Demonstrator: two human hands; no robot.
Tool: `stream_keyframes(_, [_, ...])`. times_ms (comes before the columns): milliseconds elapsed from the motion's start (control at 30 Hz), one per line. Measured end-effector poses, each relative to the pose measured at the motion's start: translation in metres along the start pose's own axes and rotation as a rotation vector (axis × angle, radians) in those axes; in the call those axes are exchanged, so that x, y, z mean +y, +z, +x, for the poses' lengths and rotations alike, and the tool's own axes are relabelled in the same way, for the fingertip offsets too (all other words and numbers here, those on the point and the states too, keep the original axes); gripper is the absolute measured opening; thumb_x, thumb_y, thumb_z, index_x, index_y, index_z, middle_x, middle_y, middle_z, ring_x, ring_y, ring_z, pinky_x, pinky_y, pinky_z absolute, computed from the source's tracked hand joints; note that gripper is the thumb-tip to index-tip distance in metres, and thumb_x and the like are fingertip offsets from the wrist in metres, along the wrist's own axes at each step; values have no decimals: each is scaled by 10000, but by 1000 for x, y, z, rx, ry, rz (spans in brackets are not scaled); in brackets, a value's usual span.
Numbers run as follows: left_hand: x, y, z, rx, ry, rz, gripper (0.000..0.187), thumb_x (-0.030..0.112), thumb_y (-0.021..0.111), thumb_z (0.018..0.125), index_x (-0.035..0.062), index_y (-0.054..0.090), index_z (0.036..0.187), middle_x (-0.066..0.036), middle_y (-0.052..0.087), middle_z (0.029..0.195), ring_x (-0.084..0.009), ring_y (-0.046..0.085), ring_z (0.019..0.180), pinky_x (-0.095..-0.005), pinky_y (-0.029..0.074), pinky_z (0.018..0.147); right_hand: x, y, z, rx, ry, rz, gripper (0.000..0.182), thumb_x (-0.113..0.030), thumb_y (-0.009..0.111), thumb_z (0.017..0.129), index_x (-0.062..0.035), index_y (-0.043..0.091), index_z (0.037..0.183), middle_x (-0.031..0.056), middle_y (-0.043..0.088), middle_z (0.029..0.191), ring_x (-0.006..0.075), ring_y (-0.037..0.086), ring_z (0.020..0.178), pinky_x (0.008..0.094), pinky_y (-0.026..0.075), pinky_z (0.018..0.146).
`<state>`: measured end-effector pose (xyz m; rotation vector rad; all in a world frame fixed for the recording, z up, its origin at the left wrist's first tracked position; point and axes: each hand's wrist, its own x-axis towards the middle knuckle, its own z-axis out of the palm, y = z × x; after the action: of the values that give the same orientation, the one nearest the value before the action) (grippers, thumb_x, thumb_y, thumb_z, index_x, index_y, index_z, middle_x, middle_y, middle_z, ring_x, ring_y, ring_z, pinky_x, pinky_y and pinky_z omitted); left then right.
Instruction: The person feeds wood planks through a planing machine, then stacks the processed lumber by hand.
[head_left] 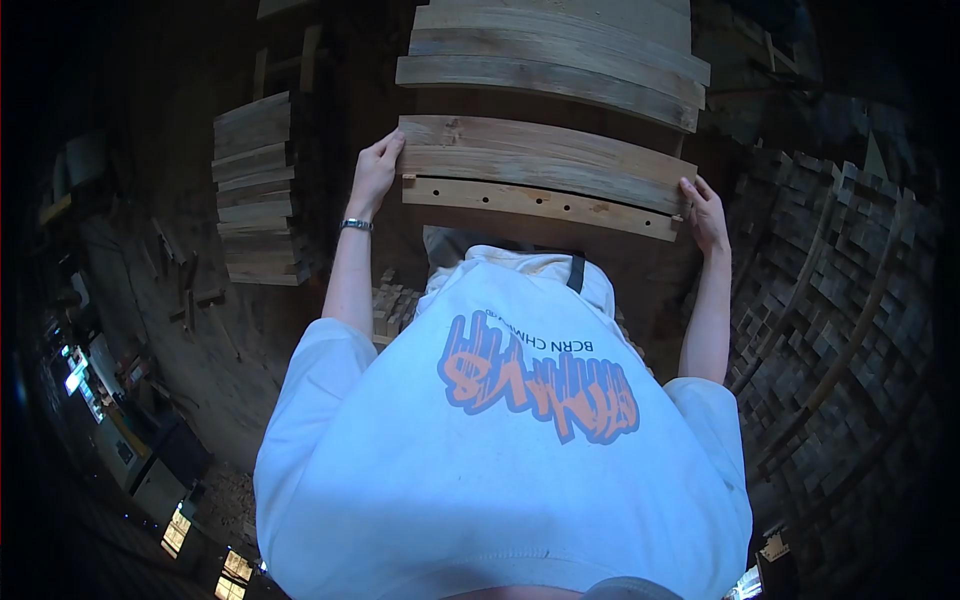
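Note:
A long wooden board (545,150) with a knot near its left end lies crosswise in front of my body. My left hand (379,163), with a metal-banded watch on the wrist, grips the board's left end. At the opposite end, my right hand (705,208) has its thumb and fingers closed on the board's edge. Just nearer to me is a pale wooden strip (515,200) with a row of several dark holes, parted from the board by a narrow dark gap. What lies beneath the board is hidden.
Beyond the board, more wooden planks (560,60) lie side by side. Another stack of planks (255,195) stands to the left. Rows of stacked wood blocks (800,270) fill the right side. Loose wood scraps (185,285) lie on the floor at left.

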<state>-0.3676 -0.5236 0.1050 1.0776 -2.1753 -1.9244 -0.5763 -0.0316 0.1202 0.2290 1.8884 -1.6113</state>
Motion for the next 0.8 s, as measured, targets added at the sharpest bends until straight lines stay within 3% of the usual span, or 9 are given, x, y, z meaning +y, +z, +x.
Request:
stream_keyframes(100, [2, -6, -2, -71, -47, -54, 425, 288, 567, 940, -38, 572, 1212, -98, 632, 1161, -123, 569, 1044, -244, 435, 908, 3, -4, 4, -102, 63, 171, 346, -187, 644, 887, -1, 583, 1171, 28, 618, 1092, 108, 549, 1038, 252, 412, 915])
stream_keyframes(200, [-4, -16, 9, -204, -141, -184, 447, 307, 559, 942, -33, 556, 1231, -93, 618, 1172, -143, 569, 1049, -260, 440, 911, 4, -9, 17, -138, 55, 198, 362, -319, 628, 894, -28, 608, 1108, 16, 617, 1015, 99, 560, 952, 234, 436, 823])
stream_keyframes(300, [4, -27, 32, -389, -384, -436, 448, 325, 536, 951, -28, 550, 1227, -86, 613, 1162, -160, 576, 1043, -283, 451, 905, -2, -20, 42, -135, 323, 148, 467, -488, 576, 887, -54, 619, 1053, 16, 601, 939, 93, 548, 851, 209, 420, 702])
stream_keyframes(367, [7, -21, 64, -329, -381, -418, 450, 343, 502, 964, -28, 559, 1213, -94, 620, 1145, -174, 584, 1030, -317, 459, 908, -15, -21, 67, -152, 409, 113, 565, -600, 514, 871, -71, 623, 1037, 15, 578, 839, 87, 513, 740, 205, 362, 602])
stream_keyframes(433, [24, -6, 85, -71, -165, -276, 451, 348, 494, 966, -27, 564, 1207, -95, 617, 1150, -177, 582, 1025, -332, 462, 902, -18, -10, 84, 36, 260, 47, 571, -565, 534, 880, -36, 622, 1077, 42, 631, 896, 116, 569, 818, 239, 418, 684])
stream_keyframes(500, [40, 9, 88, -65, -122, -255, 445, 345, 498, 965, -45, 599, 1154, -94, 640, 1106, -161, 586, 999, -321, 456, 892, -48, 31, 78, 261, -362, -341, 589, -519, 557, 887, 5, 591, 1155, 94, 661, 1016, 171, 597, 949, 289, 443, 813])
stream_keyframes(567, [42, 13, 92, -8, -1, 192, 428, 330, 511, 962, -62, 629, 1087, -86, 667, 1038, -127, 591, 957, -290, 453, 867, -70, 40, 63, 196, -252, -564, 574, -457, 570, 899, 18, 544, 1219, 144, 637, 1132, 214, 585, 1053, 320, 425, 910])
stream_keyframes(633, [33, 14, 92, -18, 7, 175, 415, 320, 513, 961, -57, 636, 1081, -81, 684, 987, -117, 593, 918, -275, 450, 853, -65, 38, 64, 281, -205, -709, 550, -441, 562, 906, 7, 540, 1224, 157, 643, 1103, 225, 603, 1009, 326, 439, 885])
stream_keyframes(800, [26, 4, 66, -42, 73, 129, 412, 325, 520, 959, -28, 615, 1147, -90, 674, 1032, -121, 582, 933, -277, 441, 860, -38, 15, 55, 239, -159, -336, 466, -313, 680, 860, -1, 580, 1191, 84, 640, 1100, 133, 573, 1026, 275, 427, 901])
